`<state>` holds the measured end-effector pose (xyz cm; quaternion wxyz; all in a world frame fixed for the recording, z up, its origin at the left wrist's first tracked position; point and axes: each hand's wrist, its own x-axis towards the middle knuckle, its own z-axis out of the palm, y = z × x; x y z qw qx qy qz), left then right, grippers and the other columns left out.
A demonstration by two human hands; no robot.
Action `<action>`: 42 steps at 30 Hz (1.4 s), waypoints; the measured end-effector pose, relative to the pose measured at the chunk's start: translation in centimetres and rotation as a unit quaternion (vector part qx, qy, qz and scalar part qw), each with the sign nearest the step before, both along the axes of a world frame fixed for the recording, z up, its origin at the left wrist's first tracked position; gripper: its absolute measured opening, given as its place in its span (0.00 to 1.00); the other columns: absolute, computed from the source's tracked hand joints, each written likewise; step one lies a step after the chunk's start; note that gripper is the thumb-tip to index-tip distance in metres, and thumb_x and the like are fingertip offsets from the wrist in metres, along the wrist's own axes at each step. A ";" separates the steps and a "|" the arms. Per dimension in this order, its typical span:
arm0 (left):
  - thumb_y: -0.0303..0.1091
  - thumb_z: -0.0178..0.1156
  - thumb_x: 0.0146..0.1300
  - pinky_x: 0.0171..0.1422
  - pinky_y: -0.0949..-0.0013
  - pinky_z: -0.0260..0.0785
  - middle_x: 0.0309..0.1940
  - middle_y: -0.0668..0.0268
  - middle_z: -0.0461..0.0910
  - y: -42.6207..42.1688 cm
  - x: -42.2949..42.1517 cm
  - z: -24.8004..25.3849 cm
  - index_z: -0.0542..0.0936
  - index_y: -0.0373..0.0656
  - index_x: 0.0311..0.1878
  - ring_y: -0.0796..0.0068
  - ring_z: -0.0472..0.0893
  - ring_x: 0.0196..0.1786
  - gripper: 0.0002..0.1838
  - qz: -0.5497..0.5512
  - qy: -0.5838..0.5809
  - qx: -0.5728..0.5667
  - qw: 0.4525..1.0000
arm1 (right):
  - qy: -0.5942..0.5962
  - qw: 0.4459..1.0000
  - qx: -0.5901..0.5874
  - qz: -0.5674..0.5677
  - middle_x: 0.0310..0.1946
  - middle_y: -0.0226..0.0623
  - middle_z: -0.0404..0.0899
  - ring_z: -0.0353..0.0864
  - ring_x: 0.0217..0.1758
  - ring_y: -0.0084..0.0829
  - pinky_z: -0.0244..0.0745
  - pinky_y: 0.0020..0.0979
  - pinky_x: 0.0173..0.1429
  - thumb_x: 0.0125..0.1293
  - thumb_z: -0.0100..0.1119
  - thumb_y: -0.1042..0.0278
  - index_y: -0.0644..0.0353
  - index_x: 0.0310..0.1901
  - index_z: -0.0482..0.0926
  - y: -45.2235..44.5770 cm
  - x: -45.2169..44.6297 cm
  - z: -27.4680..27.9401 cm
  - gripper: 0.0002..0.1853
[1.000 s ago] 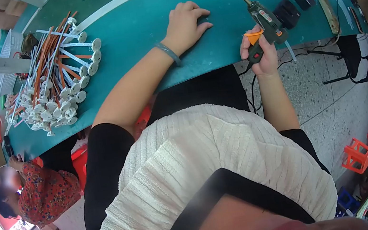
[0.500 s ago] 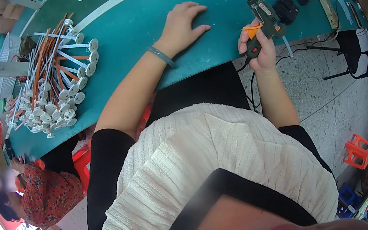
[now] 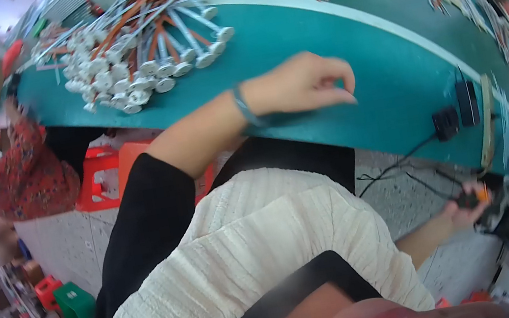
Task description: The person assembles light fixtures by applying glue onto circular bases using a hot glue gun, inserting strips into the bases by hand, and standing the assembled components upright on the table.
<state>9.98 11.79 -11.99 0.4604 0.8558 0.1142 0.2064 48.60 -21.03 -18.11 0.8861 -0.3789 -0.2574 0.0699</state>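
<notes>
My left hand (image 3: 312,80) is slightly blurred, over the green-topped table (image 3: 385,98). Its fingers bend with a gap to the thumb, and nothing is seen between them. A greyish bangle (image 3: 243,106) circles that wrist. Out to the right, past the table's front edge, my right hand (image 3: 458,217) grips a hot glue gun (image 3: 472,199), whose orange trigger shows. The gun is small here and its nozzle is hard to make out. Left of my left hand lies a heap of white-and-orange sticks with round white ends (image 3: 140,70).
A black power adapter box (image 3: 468,103) and a smaller black block (image 3: 445,123) sit near the table's right end, beside a wooden strip (image 3: 488,122). Black cables (image 3: 401,161) hang below the edge. Another person (image 3: 23,169) sits at the left near a red stool (image 3: 97,177).
My right hand has swung the glue gun away from above the table edge, out to the lower right. My left hand has curled its fingers and shifted right. The view has turned.
</notes>
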 end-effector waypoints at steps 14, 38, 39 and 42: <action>0.35 0.52 0.61 0.42 0.53 0.77 0.34 0.52 0.85 19.8 -22.5 3.3 0.85 0.42 0.37 0.51 0.85 0.41 0.13 0.488 0.453 0.426 0.613 | 0.063 0.989 -0.132 -0.011 0.33 0.39 0.77 0.75 0.34 0.29 0.73 0.29 0.37 0.73 0.51 0.62 0.60 0.49 0.72 9.7 -7.9 -1.7 0.11; 0.31 0.65 0.62 0.40 0.74 0.73 0.31 0.64 0.84 4.0 3.9 -2.2 0.85 0.38 0.42 0.76 0.83 0.35 0.08 0.135 -0.085 0.125 0.979 | -0.093 0.871 -0.380 0.297 0.41 0.36 0.83 0.74 0.32 0.15 0.68 0.20 0.33 0.66 0.60 0.71 0.65 0.52 0.77 14.8 -17.6 -1.8 0.14; 0.31 0.65 0.61 0.40 0.73 0.74 0.30 0.63 0.84 3.9 3.9 -3.0 0.85 0.37 0.41 0.75 0.83 0.34 0.08 0.132 -0.076 0.140 0.978 | -0.102 0.867 -0.388 0.295 0.40 0.35 0.83 0.74 0.32 0.15 0.68 0.20 0.34 0.66 0.61 0.70 0.65 0.51 0.77 15.0 -17.8 -1.7 0.14; 0.30 0.66 0.60 0.40 0.73 0.75 0.30 0.62 0.84 3.6 4.0 -4.1 0.84 0.37 0.39 0.73 0.84 0.34 0.08 0.128 -0.055 0.169 0.976 | -0.144 0.840 -0.442 0.279 0.39 0.36 0.83 0.76 0.35 0.18 0.71 0.22 0.40 0.66 0.62 0.69 0.66 0.48 0.79 15.7 -18.4 -1.6 0.12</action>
